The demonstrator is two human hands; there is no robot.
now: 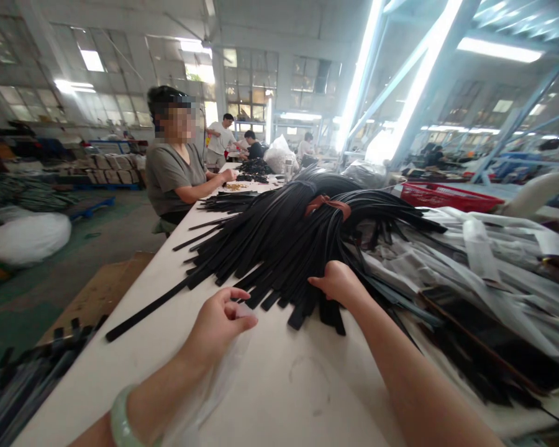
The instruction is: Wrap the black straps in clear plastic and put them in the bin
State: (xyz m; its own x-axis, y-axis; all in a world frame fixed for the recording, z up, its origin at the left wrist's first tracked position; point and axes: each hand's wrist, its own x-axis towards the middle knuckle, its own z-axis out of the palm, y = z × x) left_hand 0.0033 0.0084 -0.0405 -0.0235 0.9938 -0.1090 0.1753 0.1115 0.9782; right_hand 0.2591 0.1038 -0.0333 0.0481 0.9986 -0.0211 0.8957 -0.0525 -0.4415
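Observation:
My left hand (226, 316) is pinched over the pale table, gripping the top of a thin clear plastic sleeve (221, 385) that trails down beside my wrist. To its right, my right hand (338, 282) is curled around the ends of some black straps (279, 248), its thumb pointing left and its other fingertips hidden. These long flat straps lie in a big heap, their ends fanned out towards me. A reddish-brown tie (328, 205) binds one bundle. One single strap (144, 310) juts out to the left across the table.
White plastic sleeves (484, 242) pile up on the right, near a dark flat box (489, 338) and a red crate (447, 195). A co-worker (172, 167) sits at the table's left edge. More black strips (37, 372) lie below at the lower left.

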